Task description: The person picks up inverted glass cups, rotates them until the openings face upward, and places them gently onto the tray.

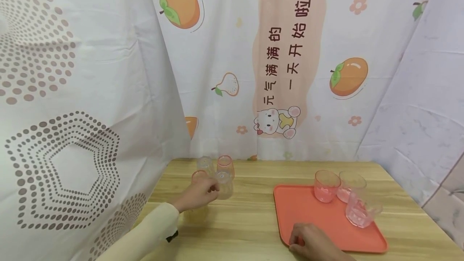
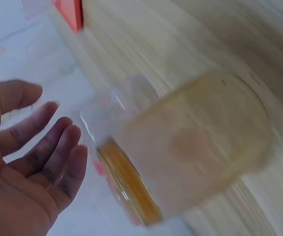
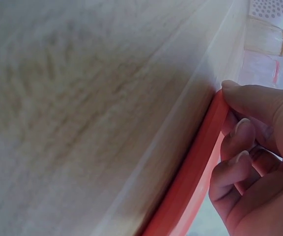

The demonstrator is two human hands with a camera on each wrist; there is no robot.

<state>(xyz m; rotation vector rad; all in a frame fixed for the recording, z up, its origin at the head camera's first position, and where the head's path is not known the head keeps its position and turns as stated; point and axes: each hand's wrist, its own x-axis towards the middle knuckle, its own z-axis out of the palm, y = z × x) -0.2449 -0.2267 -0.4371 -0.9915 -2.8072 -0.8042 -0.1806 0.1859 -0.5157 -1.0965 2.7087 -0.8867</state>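
In the head view, the red tray (image 1: pixel 308 216) lies on the desk (image 1: pixel 246 220), before a printed curtain (image 1: pixel 224 51). On the tray's right half stand a pink cup (image 1: pixel 326 189) by the far edge, a clear cup (image 1: pixel 349 188) near the far right corner, and a handled mug (image 1: pixel 360 212) by the right edge. The left hand (image 1: pixel 197 193) is well to the left of the tray, amid a cluster of glasses: a clear glass (image 1: pixel 226 189) just beside its fingers, and a rear glass (image 1: pixel 205 164) and a pink glass (image 1: pixel 226 165) farther back. The right hand (image 1: pixel 313 241) is at the tray's near left corner. In the left wrist view, the left hand's fingers curve loosely round nothing, apart from an amber glass (image 2: pixel 200 147); a red corner of the tray shows at the top. In the right wrist view, the right hand pinches the tray's rim, thumb against the edge and fingers bent. Beyond the tray, the left hand's fingertips show near the glasses.
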